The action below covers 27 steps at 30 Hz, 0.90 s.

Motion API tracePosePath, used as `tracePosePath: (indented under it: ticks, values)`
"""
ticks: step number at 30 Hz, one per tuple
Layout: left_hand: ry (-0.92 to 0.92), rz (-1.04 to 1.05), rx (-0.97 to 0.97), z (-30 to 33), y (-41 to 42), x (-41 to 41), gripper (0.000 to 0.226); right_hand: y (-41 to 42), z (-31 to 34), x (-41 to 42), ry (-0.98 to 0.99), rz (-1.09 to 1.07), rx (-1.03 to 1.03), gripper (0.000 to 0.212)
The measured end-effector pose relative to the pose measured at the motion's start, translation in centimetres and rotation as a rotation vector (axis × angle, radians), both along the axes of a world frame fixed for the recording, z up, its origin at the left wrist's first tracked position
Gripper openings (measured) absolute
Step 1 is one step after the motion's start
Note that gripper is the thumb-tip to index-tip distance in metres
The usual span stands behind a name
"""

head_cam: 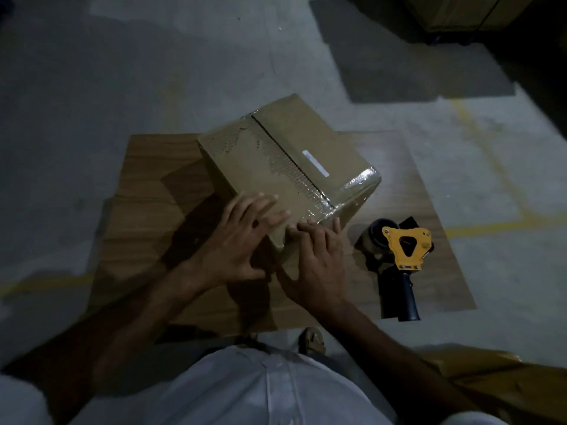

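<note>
A person crouched on a warehouse floor works on a cardboard box (276,154), which sits askew on a flattened cardboard sheet (144,191) spread over the concrete floor (122,72). Both hands meet at the box's nearest corner. The left hand (239,243) lies flat on the top panel with its fingers straight and fanned apart. The right hand (319,262) presses its straight, close-set fingers against the near edge, beside a band of glossy clear tape (359,179). The step appears to be rubbing that tape down. It is best done with firm strokes from the seam (288,154) outward and over the corner, while the flat left hand keeps the box from sliding on the sheet. The central seam looks open and its paper skin torn, so it likely needs a fresh strip. A yellow-and-black tape dispenser (405,250) lies on the sheet just right of the box, within easy reach and clear of the hands. A sandalled foot (311,340) rests near the sheet's front edge, another carton (506,384) sits at the lower right, and a yellow floor line (491,225) runs beyond.
</note>
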<state>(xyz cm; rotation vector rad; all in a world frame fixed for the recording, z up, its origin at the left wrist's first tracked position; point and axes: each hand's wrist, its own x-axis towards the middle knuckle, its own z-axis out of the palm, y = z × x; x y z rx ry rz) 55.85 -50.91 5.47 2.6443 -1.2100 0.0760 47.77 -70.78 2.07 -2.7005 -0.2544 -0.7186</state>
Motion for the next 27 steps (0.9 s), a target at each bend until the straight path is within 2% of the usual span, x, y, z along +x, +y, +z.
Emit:
tracePosePath:
  ticks: [3, 6, 11, 15, 19, 23, 27]
  values:
    - [0.060, 0.095, -0.179, -1.1, 0.6, -2.1, 0.113, 2.3, 1.0, -0.8, 0.051, 0.058, 0.022, 0.072]
    - [0.086, 0.114, -0.247, -1.0, 2.9, -1.2, 0.107, 4.1, 1.6, -1.1, 0.086, 0.129, 0.009, 0.082]
    - [-0.036, 0.049, -0.346, -1.0, 5.6, -0.6, 0.064, 5.2, 2.8, 0.8, 0.185, 0.217, -0.115, 0.099]
    - [-0.142, 0.033, -0.333, -1.4, 5.9, -1.0, 0.055, 5.5, 2.0, -0.1, 0.231, 0.225, -0.140, 0.102]
    - [-0.203, 0.058, -0.319, -2.4, 6.0, -1.8, 0.058, 4.2, 2.2, -1.5, 0.172, 0.265, -0.129, 0.087]
    - [-0.054, 0.080, -0.290, -2.2, 5.8, -1.6, 0.073, 2.2, 4.5, 0.3, 0.142, 0.291, 0.035, 0.050]
    - [-0.052, 0.135, -0.466, -1.0, 3.9, -0.2, 0.037, -0.5, 5.4, 1.5, 0.133, 0.172, 0.086, 0.031]
